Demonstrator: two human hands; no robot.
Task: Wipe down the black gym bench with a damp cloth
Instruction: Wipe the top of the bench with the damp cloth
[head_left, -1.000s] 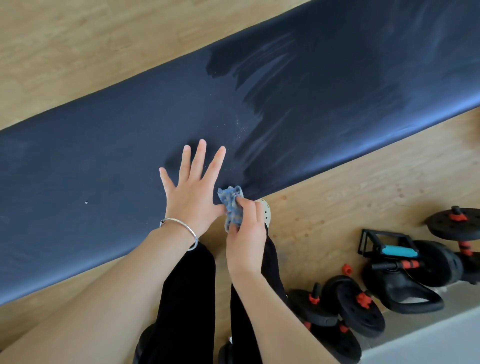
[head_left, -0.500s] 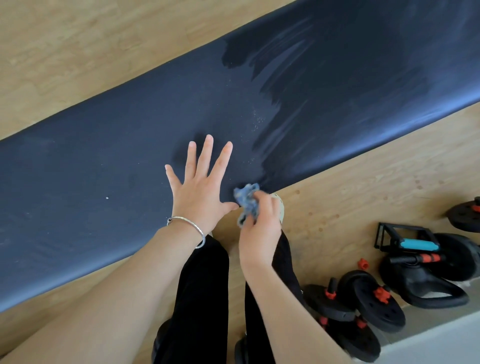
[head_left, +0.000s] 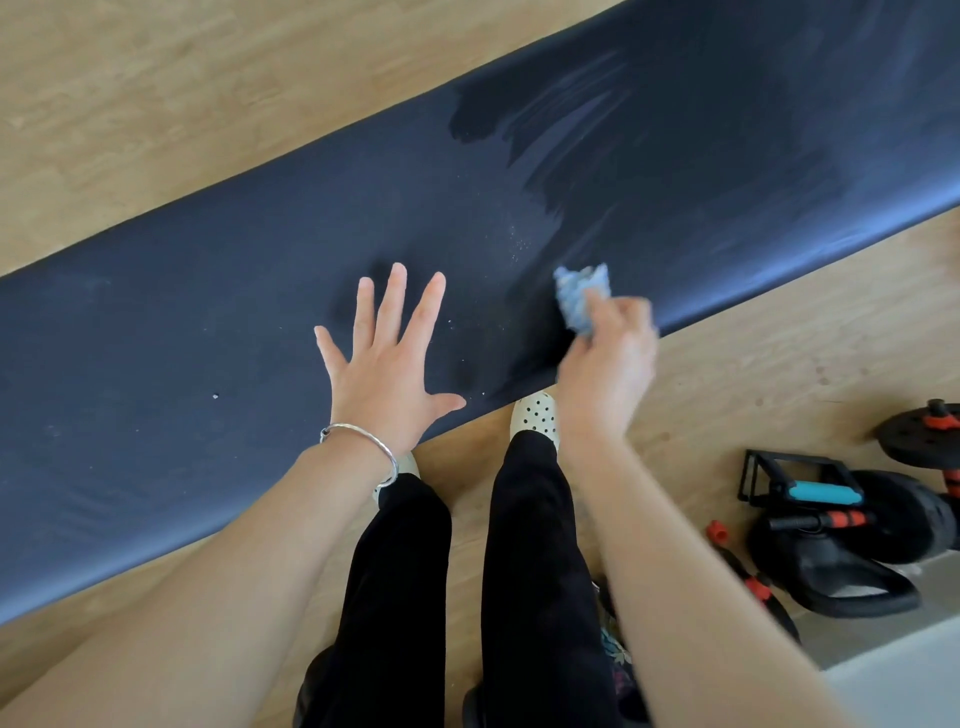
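- I'm looking down at the bench (head_left: 260, 322): its long axis is running diagonally, low at the frame's left and rising to the upper right.
- Right hand (head_left: 605, 364) is sitting at the bench's near edge, gripping a bunched blue cloth (head_left: 579, 299) between fingers and thumb; the cloth is poking out above the knuckles, over the pad. Motion blur here, so I can't tell whether the cloth is actually pressing on the surface.
- Left hand (head_left: 387, 364) is lying flat on the pad, fingers spread, holding nothing; looks like it's bracing. It's just to the left of the cloth hand, with a bracelet (head_left: 363, 447) on that wrist.
- Key relation: the dull unwiped stretch is lying to the left of the cloth, under and beyond the left hand. The darker streaked area, which I'm reading as damp wipe marks, is lying up and right of the cloth.
- The right hand is the one nearest the boundary between the two zones.
- Pale specks (head_left: 517, 244) are showing just above-left of the cloth, and one crumb (head_left: 215, 396) further left.
- My read: the next passes need to go leftward along the axis, and the braced left hand is sitting in that path.
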